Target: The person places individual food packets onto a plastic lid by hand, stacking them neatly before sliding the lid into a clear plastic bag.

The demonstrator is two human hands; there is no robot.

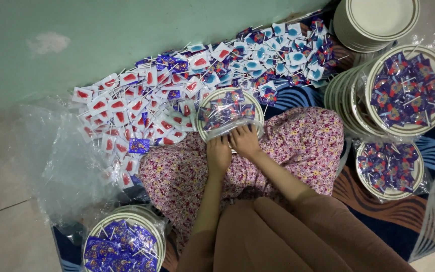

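A round cream plate [206,103] filled with dark blue wrapped lollipops [226,109] rests against my floral-covered knees, with clear plastic wrap over it. My left hand [218,154] and my right hand [245,140] sit side by side at the plate's near edge, fingers pressed down on the plastic wrap [220,132]. Both hands grip the wrap where it folds under the rim. Beyond the plate lies a wide spread of loose lollipops [142,100] in red, white and blue wrappers, sticks pointing all ways.
Wrapped plates of lollipops sit at the right [408,90], lower right [389,168] and bottom left [123,247]. A stack of bare plates [378,20] stands at the top right. Crumpled clear plastic [51,156] lies left on the tiled floor. A green wall [101,30] runs behind.
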